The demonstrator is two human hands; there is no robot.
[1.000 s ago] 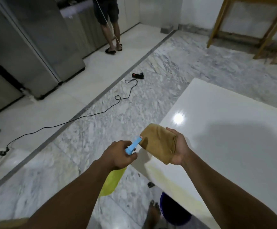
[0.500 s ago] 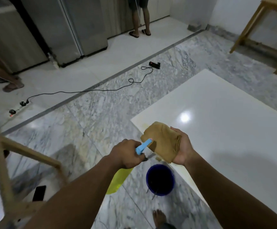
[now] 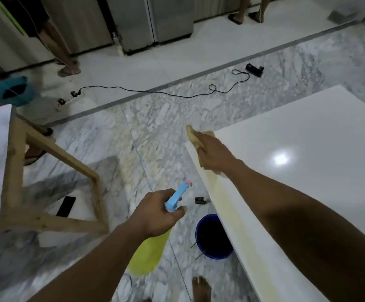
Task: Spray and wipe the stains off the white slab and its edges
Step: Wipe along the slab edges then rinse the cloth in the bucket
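The right hand (image 3: 215, 154), earlier raised beside the nozzle, now clamps the cloth (image 3: 192, 133) under its fingers on the corner edge of the white slab (image 3: 308, 149). The left hand (image 3: 157, 211) has its fingers wrapped round the spray bottle (image 3: 148, 256). Below them a blue bucket (image 3: 212, 238) stands on the marble floor (image 3: 155, 127).

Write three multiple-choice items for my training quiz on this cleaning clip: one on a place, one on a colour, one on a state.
1. Where is the cloth?
A. on the floor
B. at the white slab's near corner
C. on the wooden stand

2. What colour is the bucket?
A. blue
B. red
C. white

3. What is the left hand doing?
A. hanging idle
B. gripping the spray bottle
C. wiping the slab

Answers: B, the right hand holds it against that corner; A, its wall is dark blue; B, its fingers curl round the bottle's neck.
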